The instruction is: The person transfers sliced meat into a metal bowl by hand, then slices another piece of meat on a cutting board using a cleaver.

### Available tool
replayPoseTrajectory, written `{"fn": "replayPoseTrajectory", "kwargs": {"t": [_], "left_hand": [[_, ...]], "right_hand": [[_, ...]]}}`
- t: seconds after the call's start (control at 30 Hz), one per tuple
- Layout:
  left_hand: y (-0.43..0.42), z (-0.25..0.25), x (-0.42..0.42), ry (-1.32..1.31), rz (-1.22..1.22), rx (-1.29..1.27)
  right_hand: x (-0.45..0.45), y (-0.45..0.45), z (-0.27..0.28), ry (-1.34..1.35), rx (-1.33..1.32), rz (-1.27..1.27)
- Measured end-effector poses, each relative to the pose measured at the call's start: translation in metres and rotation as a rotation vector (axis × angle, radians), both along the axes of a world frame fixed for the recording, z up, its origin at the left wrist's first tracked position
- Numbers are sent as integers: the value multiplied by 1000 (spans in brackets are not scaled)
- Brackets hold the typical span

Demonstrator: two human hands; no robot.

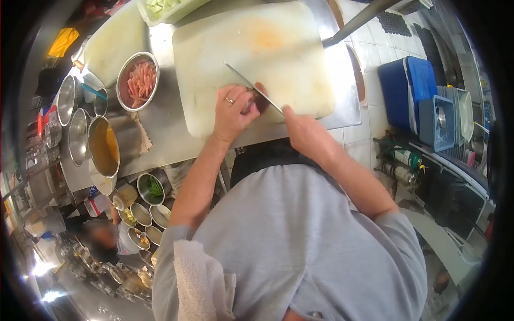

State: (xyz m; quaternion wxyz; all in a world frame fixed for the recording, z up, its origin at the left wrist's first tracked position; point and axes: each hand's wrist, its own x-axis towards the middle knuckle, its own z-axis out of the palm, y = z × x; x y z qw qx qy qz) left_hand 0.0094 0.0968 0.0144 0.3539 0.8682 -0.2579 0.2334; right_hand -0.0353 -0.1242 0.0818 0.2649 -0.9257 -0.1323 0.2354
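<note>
A large white cutting board [241, 48] with a faint orange stain lies before me on a steel table. My left hand [233, 109], with a ring on one finger, is closed around a small dark reddish-purple piece of food [262, 102] near the board's front edge. Its kind is hard to make out, as fingers and blade cover part of it. My right hand [310, 134] grips the handle of a kitchen knife [247, 81]. The thin blade slants up and left across the board, passing over the dark piece beside my left fingers.
A steel bowl of pink strips [140, 80] stands left of the board, near a pot of orange liquid [104, 147]. Behind is a tub of pale green pieces [160, 9]. A blue cooler [407, 93] sits at right. Another person [101, 238] is at lower left.
</note>
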Motion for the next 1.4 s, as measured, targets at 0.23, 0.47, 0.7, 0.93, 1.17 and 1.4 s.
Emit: {"fn": "replayPoseTrajectory", "kwargs": {"t": [0.23,0.47,0.7,0.93,1.17,1.4], "left_hand": [[0,-3,-2,15,17,-27],[-2,-3,-1,0,32,-25],[-2,2,1,-37,33,-21],[-5,9,-1,7,46,11],[-6,3,-1,-11,62,-12],[2,-1,3,18,0,-57]], "right_hand": [[-6,-26,3,-162,101,-43],[-11,-19,50,-99,79,29],[-37,-29,70,93,-19,29],[3,8,21,-37,8,37],[-22,-11,28,117,-23,-11],[-11,1,-3,-55,72,-70]]}}
